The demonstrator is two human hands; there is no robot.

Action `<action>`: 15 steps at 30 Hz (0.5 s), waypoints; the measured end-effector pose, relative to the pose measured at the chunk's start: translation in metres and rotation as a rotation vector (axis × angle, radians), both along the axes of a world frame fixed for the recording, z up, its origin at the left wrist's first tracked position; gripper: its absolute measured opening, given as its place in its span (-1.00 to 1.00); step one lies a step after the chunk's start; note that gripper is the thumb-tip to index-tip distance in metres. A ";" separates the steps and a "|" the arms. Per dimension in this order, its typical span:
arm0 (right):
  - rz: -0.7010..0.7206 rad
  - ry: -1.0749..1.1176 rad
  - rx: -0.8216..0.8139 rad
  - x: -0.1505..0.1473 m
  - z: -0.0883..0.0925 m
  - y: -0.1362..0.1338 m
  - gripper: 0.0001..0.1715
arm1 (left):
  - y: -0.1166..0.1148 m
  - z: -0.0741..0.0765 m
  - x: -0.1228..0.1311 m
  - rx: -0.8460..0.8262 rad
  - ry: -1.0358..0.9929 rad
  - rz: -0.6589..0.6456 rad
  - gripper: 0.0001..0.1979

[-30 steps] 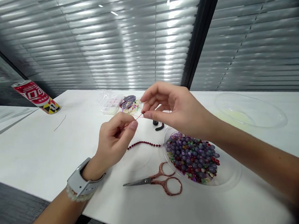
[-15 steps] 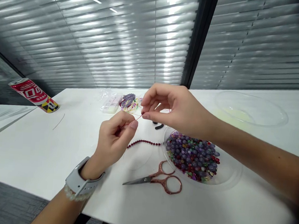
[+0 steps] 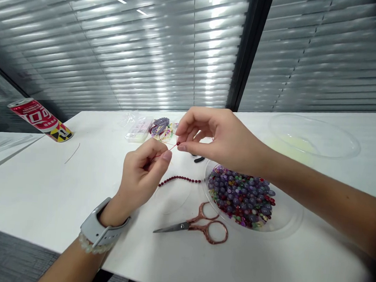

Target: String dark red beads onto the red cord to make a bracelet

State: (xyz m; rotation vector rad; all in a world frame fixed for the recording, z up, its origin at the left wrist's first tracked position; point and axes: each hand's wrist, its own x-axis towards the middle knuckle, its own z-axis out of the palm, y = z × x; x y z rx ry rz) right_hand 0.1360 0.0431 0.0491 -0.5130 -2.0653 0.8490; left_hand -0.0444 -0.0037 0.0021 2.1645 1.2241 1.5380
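Note:
My left hand (image 3: 145,166) pinches a thin red string (image 3: 173,147) between thumb and forefinger. Just to its right, my right hand (image 3: 208,131) is closed on a small dark red bead (image 3: 178,143) at the string, thumb and fingertips together. Both hands are above the table, their tips close but apart. Below them a strand of dark red beads (image 3: 180,177) lies curved on the white surface, its left end hidden behind my left hand. A clear round tray (image 3: 287,225) sits under my right forearm, with mixed purple, red and green beads (image 3: 240,195) in it.
Copper-handled scissors (image 3: 197,224) lie in front of the tray. Behind my hands are a plastic packet (image 3: 138,128) and a purple bead bundle (image 3: 159,126). A red can (image 3: 41,119) stands at the left, near a loose thread (image 3: 72,153). A clear lid (image 3: 347,147) lies at the back right.
The red bead shows a little more clearly at my right fingertips. Otherwise both hands keep the same hold, and the view has shifted slightly.

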 end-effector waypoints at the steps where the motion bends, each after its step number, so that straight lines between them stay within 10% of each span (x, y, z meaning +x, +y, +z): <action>1: -0.002 -0.002 0.002 0.000 0.000 0.000 -0.85 | -0.001 0.000 0.000 -0.002 0.002 -0.001 -0.81; 15: -0.001 -0.002 0.007 0.002 -0.002 0.001 -0.84 | -0.001 0.000 -0.001 0.005 0.000 0.003 -0.81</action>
